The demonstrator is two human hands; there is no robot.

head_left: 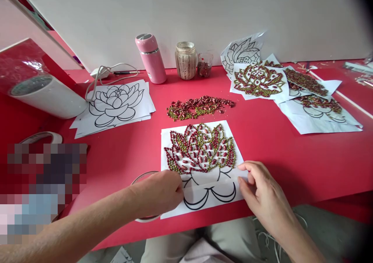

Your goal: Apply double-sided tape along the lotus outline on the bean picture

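Observation:
A sheet with a black lotus outline (197, 204) lies in front of me. Red beans, speckled beans and green mung beans (201, 154) cover its upper petals; the lower petals are bare. A pale strip of tape (217, 183) runs across the lower drawing between my hands. My left hand (166, 191) is closed at the strip's left end, its fingertips hidden. The tape roll (142, 176) shows partly from behind that hand. At the sheet's right edge, my right hand (262, 187) has thumb and forefinger at the strip's other end.
Loose beans (201, 106) lie beyond the sheet. Lotus printouts (116, 105) and a white cylinder (55, 97) are left. Behind stand a pink flask (151, 60), a glass jar (185, 60) and a small cup (205, 65). Bean-covered sheets (259, 80) overlap at right. Another tape roll (55, 137) is left.

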